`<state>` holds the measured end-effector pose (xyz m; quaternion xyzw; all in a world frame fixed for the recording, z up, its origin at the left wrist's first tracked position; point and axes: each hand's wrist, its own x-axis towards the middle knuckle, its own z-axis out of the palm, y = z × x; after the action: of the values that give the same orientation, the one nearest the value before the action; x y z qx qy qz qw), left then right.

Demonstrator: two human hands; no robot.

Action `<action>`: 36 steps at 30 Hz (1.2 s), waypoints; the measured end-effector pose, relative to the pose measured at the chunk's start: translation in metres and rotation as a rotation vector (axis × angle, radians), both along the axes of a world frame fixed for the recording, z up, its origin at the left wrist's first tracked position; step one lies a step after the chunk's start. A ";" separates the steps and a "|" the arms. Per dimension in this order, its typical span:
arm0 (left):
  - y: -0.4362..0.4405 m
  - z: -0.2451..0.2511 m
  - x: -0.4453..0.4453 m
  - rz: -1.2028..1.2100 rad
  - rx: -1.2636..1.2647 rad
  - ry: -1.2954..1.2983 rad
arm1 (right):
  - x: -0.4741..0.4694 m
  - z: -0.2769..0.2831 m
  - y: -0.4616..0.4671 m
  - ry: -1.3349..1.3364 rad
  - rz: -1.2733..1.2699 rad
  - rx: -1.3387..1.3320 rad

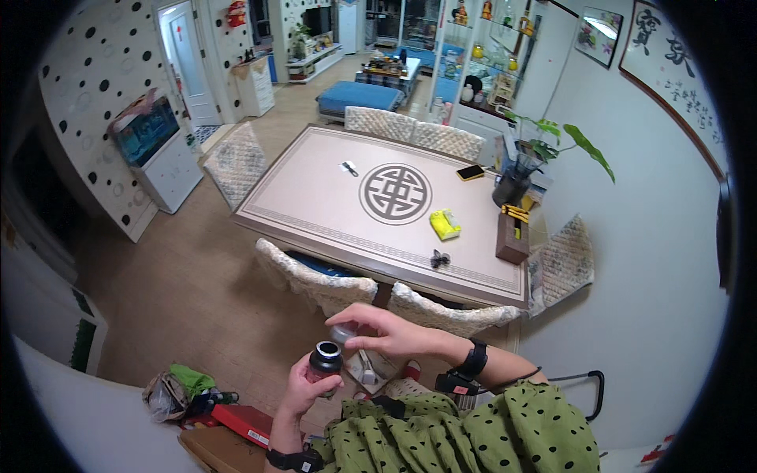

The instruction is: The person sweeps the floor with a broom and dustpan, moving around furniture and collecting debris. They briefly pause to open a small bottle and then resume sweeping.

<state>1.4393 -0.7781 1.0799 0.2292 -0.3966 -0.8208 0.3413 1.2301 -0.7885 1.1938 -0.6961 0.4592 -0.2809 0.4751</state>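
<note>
My left hand (304, 387) grips a dark bottle (325, 362) with a black neck and a pale rim round its open mouth. Just above and to the right of that mouth, my right hand (375, 334) holds a translucent, round lid (343, 333) between thumb and fingers, apart from the bottle. Both hands are in front of the chairs on the near side of the dining table (307, 195). On the table lie a yellow soft pack (445, 224), a small black item (439, 259) that I cannot identify, a phone (470, 172) and a small dark item on white paper (350, 168).
Padded chairs (319, 282) line the table's near edge. A brown box (512, 236) and a dark vase with a plant (511, 186) stand at its right end. Bags (168, 396), a red box (245, 423) and cardboard (219, 450) lie at lower left. A black bent handle (598, 393) is at right.
</note>
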 end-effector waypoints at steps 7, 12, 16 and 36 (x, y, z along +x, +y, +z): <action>0.001 0.008 -0.004 -0.401 0.125 0.045 | -0.006 0.026 0.013 0.027 0.344 -0.083; 0.008 -0.001 -0.015 -0.806 0.306 0.389 | -0.007 0.047 0.025 0.091 0.569 -0.076; 0.018 -0.012 -0.023 -0.989 0.436 0.622 | -0.002 0.058 0.031 0.071 0.620 -0.046; 0.008 0.011 -0.021 -0.605 0.301 0.396 | -0.009 0.059 0.028 0.194 0.427 -0.146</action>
<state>1.4185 -0.7699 1.0909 -0.0134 -0.2477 -0.9617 0.1166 1.2213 -0.7601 1.2531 -0.8336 0.3236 -0.1382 0.4257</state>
